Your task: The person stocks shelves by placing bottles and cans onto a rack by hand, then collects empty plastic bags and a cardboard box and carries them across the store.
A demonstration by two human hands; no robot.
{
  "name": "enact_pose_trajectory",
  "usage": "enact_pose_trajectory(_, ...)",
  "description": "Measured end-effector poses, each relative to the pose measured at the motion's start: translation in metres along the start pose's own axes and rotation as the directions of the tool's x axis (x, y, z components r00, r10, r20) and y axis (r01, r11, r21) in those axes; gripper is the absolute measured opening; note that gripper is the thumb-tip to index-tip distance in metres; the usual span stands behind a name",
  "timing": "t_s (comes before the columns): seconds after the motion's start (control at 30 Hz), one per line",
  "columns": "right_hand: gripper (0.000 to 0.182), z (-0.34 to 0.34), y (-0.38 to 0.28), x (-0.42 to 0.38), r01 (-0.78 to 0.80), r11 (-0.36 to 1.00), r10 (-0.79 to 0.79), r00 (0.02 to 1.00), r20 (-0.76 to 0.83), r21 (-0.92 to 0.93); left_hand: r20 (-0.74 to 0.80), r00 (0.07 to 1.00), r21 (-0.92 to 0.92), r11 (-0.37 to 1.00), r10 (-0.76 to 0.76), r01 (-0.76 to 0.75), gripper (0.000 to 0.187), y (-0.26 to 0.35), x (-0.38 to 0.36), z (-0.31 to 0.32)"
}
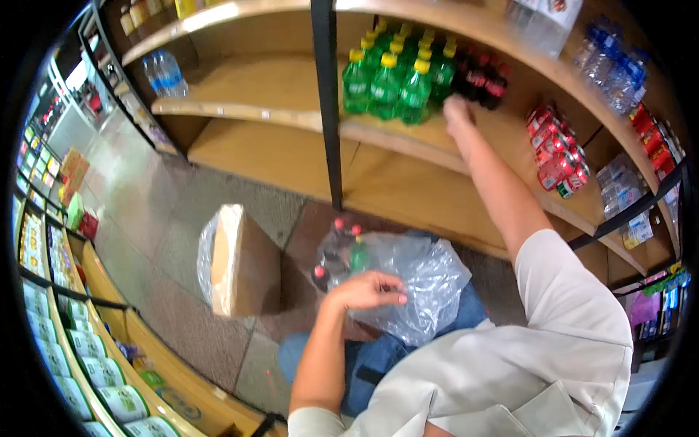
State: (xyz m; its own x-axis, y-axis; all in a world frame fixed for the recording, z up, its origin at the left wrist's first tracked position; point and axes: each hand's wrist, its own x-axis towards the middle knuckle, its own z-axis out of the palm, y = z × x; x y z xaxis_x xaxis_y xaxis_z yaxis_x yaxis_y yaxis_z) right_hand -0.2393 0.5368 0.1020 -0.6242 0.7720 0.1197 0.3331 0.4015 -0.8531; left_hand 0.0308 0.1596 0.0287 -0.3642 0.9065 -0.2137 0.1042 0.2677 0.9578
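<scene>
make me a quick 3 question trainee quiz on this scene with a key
1. Which of the person's hands is up at the shelf, beside the green bottles?
2. True or false: the cardboard box stands on the floor.
3. The caps on the green bottles are: a) blue, b) yellow, c) red.

Key: 1. the right hand; 2. true; 3. b

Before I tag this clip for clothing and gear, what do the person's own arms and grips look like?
Short, loose, off-white sleeves leave the forearms bare. The left grip and right grip are ungloved human hands, the right one blurred. I see nothing worn below the sleeves.
</scene>
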Motion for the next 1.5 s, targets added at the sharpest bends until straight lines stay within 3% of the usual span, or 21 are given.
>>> enact_pose_trajectory(0.07, 0.041, -0.027, -0.009, -0.028, -0.109, 0.993, 0.109, 0.994, 0.002, 0.047, 0.015, 0.996, -0.005, 0.996, 0.087, -0.087, 0.024, 0.001, -0.005, 0.001)
enact_pose_trajectory(0.1, 0.033, -0.03, 0.0, -0.035, 0.036, 0.98, -0.035, 0.999, -0.006, 0.198, 0.025, 0.993, 0.017, 0.993, 0.117, -0.118, 0.023, 0.001, -0.006, 0.004)
enact_pose_trajectory(0.17, 0.024, -0.07, -0.031, -0.119, 0.121, 0.518, -0.438, 0.888, 0.141, 0.847, -0.104, 0.957, 0.293, 0.928, 0.269, -0.229, 0.019, 0.022, -0.01, 0.017)
enact_pose_trajectory(0.23, 0.015, -0.13, -0.034, -0.187, 0.039, 0.6, -0.738, 0.414, 0.534, 0.799, -0.239, 0.951, 0.462, 0.884, 0.196, -0.066, 0.017, 0.04, -0.011, 0.04)
enact_pose_trajectory(0.27, 0.009, -0.153, -0.037, -0.21, 0.107, 0.673, -0.733, -0.037, 0.68, 0.731, -0.286, 0.941, 0.53, 0.848, 0.179, 0.0, 0.011, 0.047, -0.011, 0.049)
enact_pose_trajectory(0.33, 0.019, -0.171, -0.034, -0.252, 0.263, 0.832, -0.3, -0.524, 0.797, 0.487, -0.339, 0.916, 0.518, 0.855, 0.212, -0.006, 0.01, 0.053, -0.006, 0.062)
enact_pose_trajectory(0.37, 0.017, -0.173, -0.016, -0.267, 0.397, 0.839, -0.109, -0.548, 0.829, 0.373, -0.385, 0.884, 0.531, 0.847, 0.265, -0.023, 0.01, 0.055, -0.005, 0.068)
enact_pose_trajectory(0.4, 0.016, -0.169, 0.006, -0.278, 0.566, 0.736, -0.064, -0.487, 0.871, 0.371, -0.391, 0.881, 0.523, 0.852, 0.266, -0.024, 0.01, 0.058, -0.004, 0.072)
enact_pose_trajectory(0.5, 0.017, -0.153, 0.034, -0.288, 0.597, 0.73, -0.089, -0.399, 0.912, 0.332, -0.379, 0.887, 0.578, 0.816, 0.262, 0.006, 0.01, 0.047, 0.005, 0.079)
enact_pose_trajectory(0.57, 0.015, -0.136, 0.042, -0.28, 0.356, 0.928, -0.032, -0.215, 0.976, 0.109, -0.41, 0.857, 0.568, 0.823, 0.312, -0.028, 0.01, 0.049, 0.003, 0.073)
enact_pose_trajectory(0.63, 0.024, -0.11, 0.053, -0.275, 0.702, 0.683, 0.011, -0.287, 0.958, 0.203, -0.435, 0.825, 0.558, 0.827, 0.362, -0.068, 0.01, 0.058, -0.002, 0.072)
enact_pose_trajectory(0.73, 0.04, -0.078, 0.12, -0.311, 0.449, 0.828, -0.285, -0.176, 0.942, 0.334, -0.414, 0.707, 0.476, 0.798, 0.574, -0.37, 0.012, 0.071, 0.004, 0.075)
enact_pose_trajectory(0.87, 0.038, -0.005, 0.14, -0.358, 0.742, 0.615, -0.32, -0.073, 0.944, 0.266, -0.403, 0.527, 0.372, 0.659, 0.749, -0.653, 0.012, 0.066, 0.023, 0.102)
enact_pose_trajectory(1.1, 0.035, 0.03, 0.139, -0.344, 0.844, 0.504, -0.418, 0.051, 0.907, 0.185, -0.393, 0.629, 0.339, 0.742, 0.67, -0.578, 0.009, 0.049, 0.016, 0.081)
enact_pose_trajectory(1.13, 0.034, 0.031, 0.138, -0.338, 0.836, 0.513, -0.43, 0.055, 0.901, 0.194, -0.461, 0.539, 0.357, 0.703, 0.705, -0.614, 0.012, 0.042, 0.017, 0.07)
enact_pose_trajectory(1.2, 0.033, 0.027, 0.137, -0.328, 0.815, 0.541, -0.451, 0.073, 0.89, 0.208, -0.645, 0.428, 0.382, 0.752, 0.633, -0.538, 0.017, 0.024, 0.011, 0.028)
enact_pose_trajectory(1.23, 0.033, 0.025, 0.136, -0.323, 0.812, 0.544, -0.46, 0.078, 0.884, 0.212, -0.839, 0.5, -0.044, 0.889, 0.215, -0.456, 0.021, 0.02, 0.0, 0.017)
enact_pose_trajectory(1.3, 0.032, 0.019, 0.133, -0.313, 0.806, 0.549, -0.487, 0.094, 0.868, 0.22, -0.948, 0.207, -0.301, 0.897, -0.243, -0.325, 0.033, -0.022, -0.002, -0.019)
enact_pose_trajectory(1.33, 0.031, 0.013, 0.129, -0.311, 0.798, 0.559, -0.497, 0.103, 0.862, 0.227, -0.955, 0.079, -0.285, 0.959, -0.285, 0.008, 0.037, -0.087, 0.002, -0.035)
enact_pose_trajectory(1.43, 0.03, 0.011, 0.114, -0.326, 0.77, 0.599, -0.548, 0.193, 0.814, 0.221, -0.868, 0.222, -0.21, 0.734, -0.444, 0.645, 0.059, -0.158, 0.011, -0.035)
enact_pose_trajectory(1.5, 0.033, 0.037, 0.136, -0.317, 0.915, 0.319, -0.534, -0.043, 0.845, 0.247, -0.685, 0.328, -0.369, 0.698, -0.65, 0.613, 0.072, -0.182, 0.027, -0.021)
